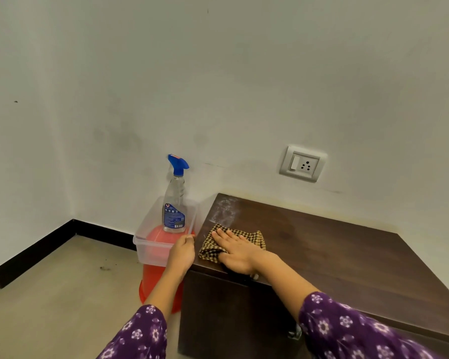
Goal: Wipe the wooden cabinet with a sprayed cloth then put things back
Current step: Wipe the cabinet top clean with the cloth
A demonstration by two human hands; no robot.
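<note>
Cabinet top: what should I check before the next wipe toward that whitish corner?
1. Cloth lies under the right hand on the cabinet top: ok.
2. Whitish patch at the far left corner wiped: not ok, residue shows.
3. Way from cloth to patch bare: ok.
4. Spray bottle upright in the clear box, off the cabinet: ok.
5. Left hand at the near corner, what it holds: cannot tell.
6. Cloth damp: cannot tell.

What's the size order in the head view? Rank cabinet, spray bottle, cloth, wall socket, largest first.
1. cabinet
2. cloth, partly under the right hand
3. spray bottle and wall socket: too alike to rank
</note>
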